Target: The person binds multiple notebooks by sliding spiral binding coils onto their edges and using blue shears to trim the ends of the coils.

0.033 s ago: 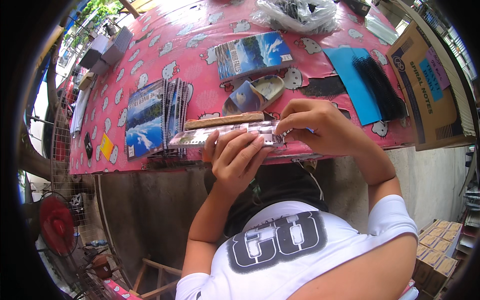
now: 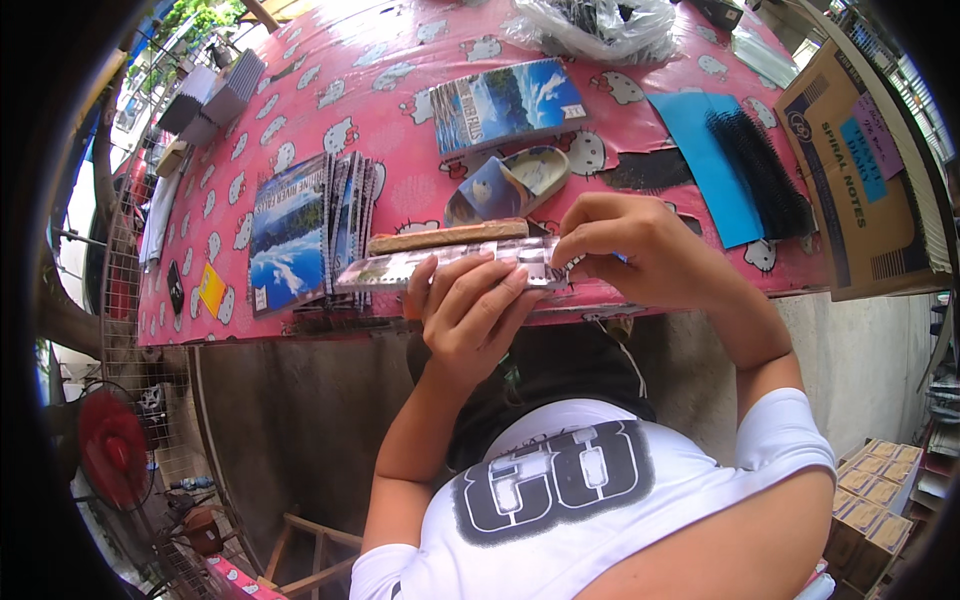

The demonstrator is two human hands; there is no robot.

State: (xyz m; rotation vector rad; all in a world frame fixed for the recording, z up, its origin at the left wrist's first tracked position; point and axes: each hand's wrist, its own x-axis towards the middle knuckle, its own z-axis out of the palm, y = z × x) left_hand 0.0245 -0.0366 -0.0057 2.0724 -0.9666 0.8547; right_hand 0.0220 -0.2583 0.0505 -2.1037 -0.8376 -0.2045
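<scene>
Patterned booklet (image 2: 385,271) is held by the left hand (image 2: 468,310), its right end pinched by the right hand (image 2: 635,245). Finished-looking coil-bound notebooks (image 2: 290,235) are stacked left of both; loose black coils (image 2: 765,175) are seen to their right. How far it is bound cannot be told. Its long axis is laid left-to-right, holed edge near.

Part of the patterned booklet (image 2: 385,269) is hidden under the left hand (image 2: 465,315); what the fingers (image 2: 588,238) of the right hand (image 2: 645,248) touch is too small to tell. The top edge crops the plastic bag (image 2: 577,40); the red fan (image 2: 112,448) is blurred.
</scene>
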